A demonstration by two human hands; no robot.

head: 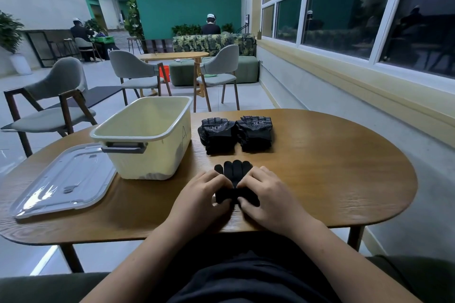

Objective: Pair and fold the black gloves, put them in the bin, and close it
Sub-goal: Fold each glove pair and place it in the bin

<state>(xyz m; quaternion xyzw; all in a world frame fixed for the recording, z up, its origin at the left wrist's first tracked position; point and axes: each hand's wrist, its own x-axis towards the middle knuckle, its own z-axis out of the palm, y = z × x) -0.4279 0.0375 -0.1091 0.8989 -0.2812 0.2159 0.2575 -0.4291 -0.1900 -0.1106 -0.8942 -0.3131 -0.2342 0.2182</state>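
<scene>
Resting side by side close to the near edge of the wooden table, the left hand and the right hand both come in from bare forearms that cross the person's lap. Each hand lies knuckles up, its fingers curled down and its thumb tucked in from the near side. Together they clamp the cuff end of the flat black glove, left hand on its left half, right hand on its right. The cuff looks bunched or rolled under the fingertips. The glove's fingers point away, lying flat on the wood just beyond the knuckles. Whether this is one glove or two laid together cannot be told. Farther on, well apart from the hands, two folded bundles of dotted black gloves sit touching each other: the left bundle and the right bundle, each with a printed label on top. Just left of the left bundle stands the cream bin, open-topped, with a grey handle on its near end and its near corner not far from the left hand. The clear grey lid lies flat on the table to the left of the bin, its far edge against the bin's handle side. Beyond the table stand grey chairs, another table and a green sofa, with windows along the right wall.
</scene>
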